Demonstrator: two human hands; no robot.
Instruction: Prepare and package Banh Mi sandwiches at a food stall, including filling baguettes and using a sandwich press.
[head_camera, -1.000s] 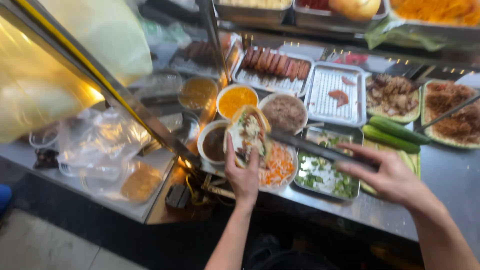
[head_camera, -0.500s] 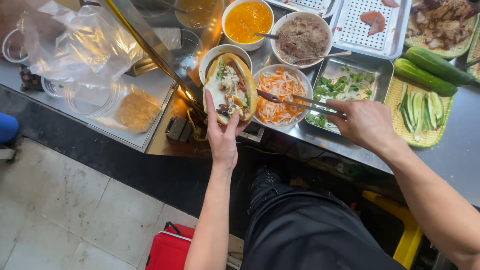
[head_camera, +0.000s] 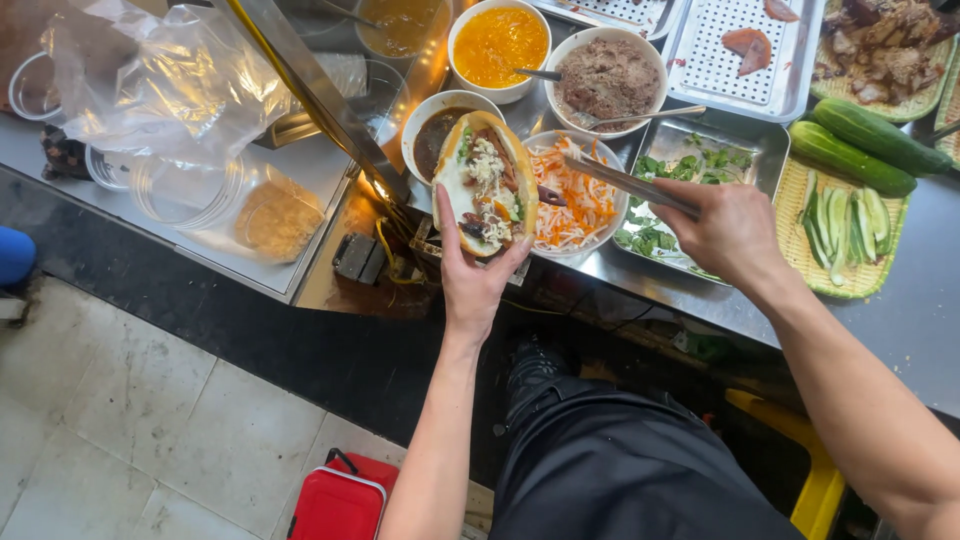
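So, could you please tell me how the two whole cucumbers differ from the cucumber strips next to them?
The whole cucumbers are uncut, dark green and thick, while the cucumber strips are cut lengthwise into thin pieces showing pale flesh. The whole cucumbers lie across the top edge of the woven green tray, one partly off it; the strips lie inside the tray, roughly side by side. Both sit to the right of the right hand.

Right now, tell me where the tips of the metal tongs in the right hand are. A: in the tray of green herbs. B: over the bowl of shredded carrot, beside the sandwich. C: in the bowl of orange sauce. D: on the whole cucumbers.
B: the tongs reach from the right hand across the shredded carrot bowl, tips beside the sandwich.
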